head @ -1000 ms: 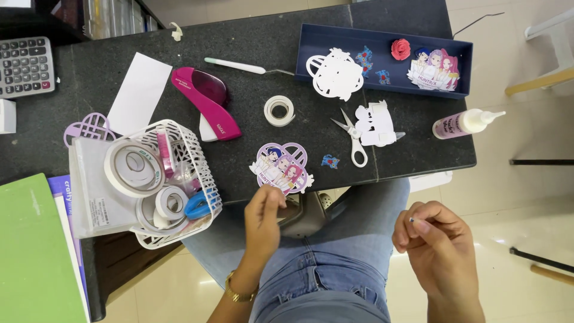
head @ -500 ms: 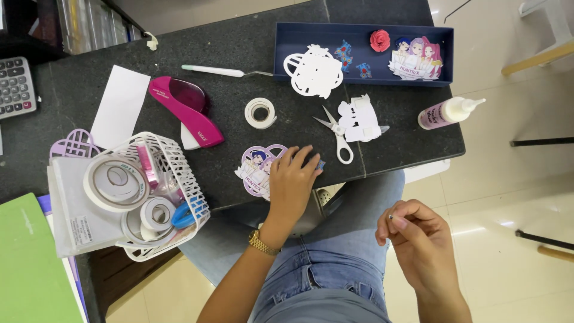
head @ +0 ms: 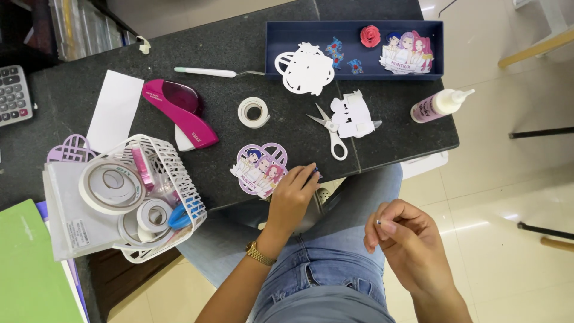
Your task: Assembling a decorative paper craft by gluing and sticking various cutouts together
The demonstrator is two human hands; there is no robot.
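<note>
Nearly assembled: a layered sticker cut-out at the table edge

Clearly the paper craft is well under way, judging from how things lie. Just beyond the left hand (head: 293, 194), whose fingertips press down on something small and dark at the table's near edge, lies the purple heart cut-out (head: 261, 168) with cartoon figures already on it. The right hand (head: 406, 239), lower and to the right over the lap, has finger and thumb pinched on something tiny; I cannot tell what. Beyond that hand lie white scissors (head: 330, 130) and a white paper cut-out (head: 351, 113), seemingly unused as yet. Farther off, a blue tray (head: 359, 70) holds another figure sticker, a red rose and a white lattice piece. To its right lies a glue bottle (head: 439, 104), white cap, pale purple label. Left of the left hand, a white wire basket (head: 179, 173) carries tape rolls, and a pink tape dispenser (head: 182, 113) lies beyond it
</note>
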